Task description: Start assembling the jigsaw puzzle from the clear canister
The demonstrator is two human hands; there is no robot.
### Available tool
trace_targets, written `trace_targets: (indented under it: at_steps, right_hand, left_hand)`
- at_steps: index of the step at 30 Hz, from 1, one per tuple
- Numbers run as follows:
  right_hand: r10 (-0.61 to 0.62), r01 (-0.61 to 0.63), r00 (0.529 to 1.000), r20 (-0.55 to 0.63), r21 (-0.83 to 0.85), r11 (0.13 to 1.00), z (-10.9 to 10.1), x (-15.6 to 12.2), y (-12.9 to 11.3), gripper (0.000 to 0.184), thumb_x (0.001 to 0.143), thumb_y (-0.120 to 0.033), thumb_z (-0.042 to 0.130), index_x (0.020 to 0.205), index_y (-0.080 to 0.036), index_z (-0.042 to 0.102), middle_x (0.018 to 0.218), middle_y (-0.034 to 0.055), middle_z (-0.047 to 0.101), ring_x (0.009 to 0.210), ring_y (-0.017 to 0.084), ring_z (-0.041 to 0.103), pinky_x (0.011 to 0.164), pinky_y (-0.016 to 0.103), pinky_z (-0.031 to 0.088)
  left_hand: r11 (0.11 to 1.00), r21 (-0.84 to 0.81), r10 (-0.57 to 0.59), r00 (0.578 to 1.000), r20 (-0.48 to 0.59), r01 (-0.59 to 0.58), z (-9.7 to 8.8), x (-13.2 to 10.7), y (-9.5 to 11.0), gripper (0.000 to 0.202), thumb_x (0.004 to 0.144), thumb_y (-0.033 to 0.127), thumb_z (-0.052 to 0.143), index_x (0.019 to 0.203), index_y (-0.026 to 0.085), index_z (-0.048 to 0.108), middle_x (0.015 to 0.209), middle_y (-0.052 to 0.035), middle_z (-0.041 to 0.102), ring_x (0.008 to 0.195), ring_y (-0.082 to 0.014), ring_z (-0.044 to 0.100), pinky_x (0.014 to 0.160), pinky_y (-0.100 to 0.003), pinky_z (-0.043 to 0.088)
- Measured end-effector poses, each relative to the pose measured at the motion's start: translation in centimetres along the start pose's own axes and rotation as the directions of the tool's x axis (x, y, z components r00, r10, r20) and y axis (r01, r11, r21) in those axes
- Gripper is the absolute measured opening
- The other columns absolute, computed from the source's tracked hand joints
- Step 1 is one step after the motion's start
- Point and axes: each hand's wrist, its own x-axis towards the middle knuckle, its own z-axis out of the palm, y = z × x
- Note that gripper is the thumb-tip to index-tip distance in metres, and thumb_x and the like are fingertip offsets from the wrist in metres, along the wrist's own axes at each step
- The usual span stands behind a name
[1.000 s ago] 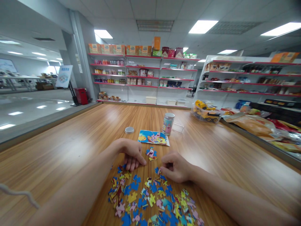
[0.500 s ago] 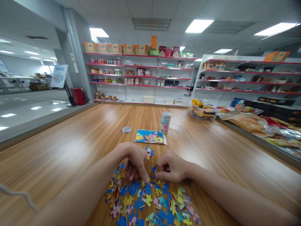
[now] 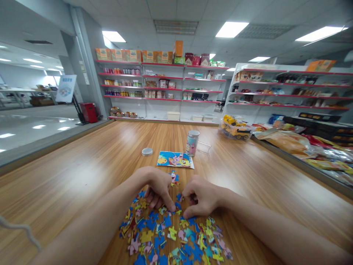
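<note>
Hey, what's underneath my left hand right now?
Loose jigsaw pieces show beside and just below your left hand. Whatever lies directly beneath the hand is covered, so I can't tell.

- Multicoloured cardboard jigsaw pieces (image 3: 147, 236): lowest ones cropped by bottom edge.
- Thin whitish cord (image 3: 17, 225): cropped at left.
- Blue-and-white rectangular signboard (image 3: 65, 89): lettering blurred.
</note>
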Motion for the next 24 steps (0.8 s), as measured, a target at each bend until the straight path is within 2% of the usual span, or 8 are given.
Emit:
trace_targets:
  at_steps: [5,9,12,16,18,22,24]
  right_hand:
    - [-0.005,-0.001,0.999,0.043,0.132,0.991,-0.6,-0.1,0.3,0.05,0.07,-0.057,0.072,0.051,-0.015,0.051,0.046,-0.0047,0.045,0.041,0.006,0.037,0.04,0.018,0.025]
    - [-0.011,-0.001,0.996,0.083,0.142,0.99,-0.9,-0.1,0.2,0.049,0.07,-0.055,0.073,0.051,-0.015,0.051,0.046,-0.0049,0.045,0.041,0.005,0.037,0.04,0.018,0.025]
    - [0.003,-0.006,0.999,0.048,0.08,0.997,-0.6,-0.1,0.2,0.048,0.069,-0.052,0.075,0.051,-0.015,0.052,0.048,-0.0045,0.048,0.042,0.005,0.04,0.042,0.018,0.026]
    - [0.043,-0.039,0.999,-0.022,0.138,0.99,-0.1,0.0,0.5,0.048,0.077,-0.048,0.068,0.049,-0.015,0.048,0.045,-0.0053,0.043,0.042,0.005,0.034,0.041,0.018,0.024]
    - [0.068,-0.056,0.995,-0.075,0.147,0.988,0.1,0.1,0.6,0.046,0.079,-0.042,0.065,0.048,-0.015,0.046,0.045,-0.0057,0.039,0.043,0.005,0.032,0.041,0.019,0.024]
    - [0.087,-0.076,0.986,-0.144,0.086,0.993,0.6,0.4,0.5,0.038,0.079,-0.031,0.062,0.049,-0.015,0.045,0.045,-0.006,0.038,0.043,0.005,0.032,0.043,0.019,0.024]
    - [0.065,-0.059,0.985,-0.161,0.042,0.997,0.8,0.4,0.5,0.035,0.078,-0.026,0.061,0.048,-0.015,0.044,0.045,-0.0062,0.038,0.042,0.005,0.032,0.044,0.019,0.024]
  left_hand:
    - [0.998,-0.046,0.042,0.999,0.025,-0.041,-0.1,-0.1,-0.5,0.039,0.061,0.051,0.083,0.051,0.016,0.069,0.055,-0.0091,0.066,0.043,-0.017,0.057,0.042,-0.027,0.049]
    - [0.998,-0.056,0.039,0.999,-0.017,-0.04,0.1,-0.1,-0.3,0.054,0.069,0.064,0.071,0.047,0.015,0.066,0.054,-0.0113,0.064,0.041,-0.0171,0.056,0.04,-0.027,0.048]
    - [1.0,-0.022,0.015,0.999,-0.045,-0.016,0.3,0.0,0.1,0.06,0.073,0.067,0.066,0.044,0.014,0.064,0.053,-0.0124,0.064,0.041,-0.0176,0.056,0.039,-0.028,0.048]
    - [0.999,-0.046,0.028,0.999,-0.021,-0.028,0.3,0.0,0.0,0.043,0.068,0.052,0.078,0.049,0.015,0.067,0.055,-0.0097,0.065,0.043,-0.0169,0.058,0.042,-0.026,0.049]
    - [0.997,-0.063,0.047,0.999,-0.001,-0.047,0.2,0.0,-0.1,0.039,0.069,0.049,0.077,0.052,0.015,0.068,0.055,-0.0089,0.065,0.043,-0.0165,0.058,0.043,-0.026,0.049]
    - [0.998,-0.043,0.053,0.998,-0.022,-0.054,0.1,0.1,-0.2,0.055,0.075,0.062,0.067,0.048,0.014,0.066,0.054,-0.0111,0.064,0.042,-0.0171,0.058,0.042,-0.027,0.049]
    - [0.998,-0.031,0.046,0.998,-0.03,-0.047,0.1,0.3,-0.2,0.055,0.074,0.062,0.068,0.047,0.014,0.066,0.053,-0.0114,0.064,0.042,-0.0173,0.058,0.042,-0.027,0.049]
